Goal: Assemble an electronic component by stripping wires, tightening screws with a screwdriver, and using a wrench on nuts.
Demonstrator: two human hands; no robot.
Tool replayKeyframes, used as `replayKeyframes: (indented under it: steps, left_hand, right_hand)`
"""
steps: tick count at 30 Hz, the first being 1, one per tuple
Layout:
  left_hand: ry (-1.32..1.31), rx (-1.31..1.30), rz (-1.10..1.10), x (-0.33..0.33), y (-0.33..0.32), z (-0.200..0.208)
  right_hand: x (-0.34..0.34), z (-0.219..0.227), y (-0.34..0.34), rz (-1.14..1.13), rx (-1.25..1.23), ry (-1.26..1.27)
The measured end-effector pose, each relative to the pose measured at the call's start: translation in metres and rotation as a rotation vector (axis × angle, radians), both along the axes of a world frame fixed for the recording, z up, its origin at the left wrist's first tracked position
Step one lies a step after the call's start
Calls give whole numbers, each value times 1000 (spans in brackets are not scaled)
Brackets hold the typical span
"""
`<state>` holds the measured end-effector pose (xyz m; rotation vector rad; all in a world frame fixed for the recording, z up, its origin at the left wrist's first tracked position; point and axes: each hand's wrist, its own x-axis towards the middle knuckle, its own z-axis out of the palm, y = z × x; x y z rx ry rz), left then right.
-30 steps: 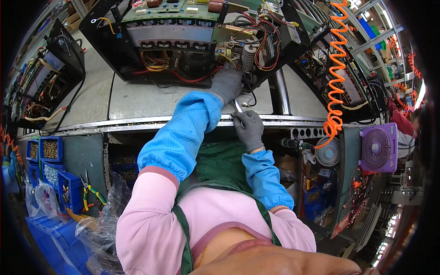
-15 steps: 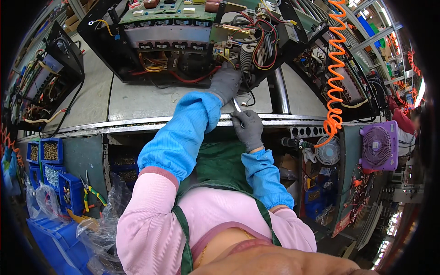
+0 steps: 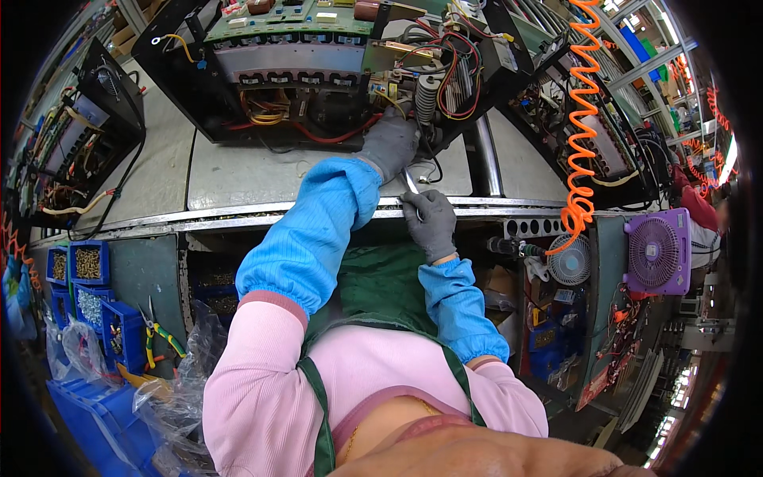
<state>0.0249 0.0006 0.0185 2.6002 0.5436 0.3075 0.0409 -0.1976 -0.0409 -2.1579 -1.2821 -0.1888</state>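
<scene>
My left hand (image 3: 391,145), in a grey glove, reaches into the lower front of an open black equipment chassis (image 3: 184,95), beside a ribbed grey coil (image 3: 427,98). Its fingers look curled and pressed together, but their tips and whatever they grip are hidden. Just below, at the bench edge, my right hand (image 3: 431,225), also gloved, is closed on the near end of a slim silver wrench (image 3: 409,180). The wrench slants up toward the left hand; its far end is out of sight. Red, yellow and black wires (image 3: 342,137) run along the chassis front.
Similar open units stand left (image 3: 79,151) and right (image 3: 592,131). An orange coiled hose (image 3: 582,151) hangs at the right. Blue screw bins (image 3: 89,262) and yellow-green pliers (image 3: 165,338) sit lower left. A purple fan (image 3: 657,252) stands at the right.
My left hand and forearm have shifted very slightly to the left. The right hand stays in place on the wrench.
</scene>
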Motion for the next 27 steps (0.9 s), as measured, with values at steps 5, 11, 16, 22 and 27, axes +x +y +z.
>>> replayKeyframes:
  steps: [5, 11, 16, 22, 27]
  left_hand:
    - [-85, 34, 12, -6, -8, 6]
    - [-16, -11, 8, 3, -6, 5]
    - [-149, 24, -48, 1, 6, -13]
    - [15, 68, 70, 14, -4, -29]
    - [-155, 159, -55, 9, -2, -26]
  right_hand:
    - [0, 1, -1, -6, -8, 3]
    - [2, 3, -1, -7, -5, 12]
    - [2, 4, 2, -1, -1, -5]
    - [1, -2, 1, 70, 57, -43]
    - [6, -8, -5, 107, 46, -50]
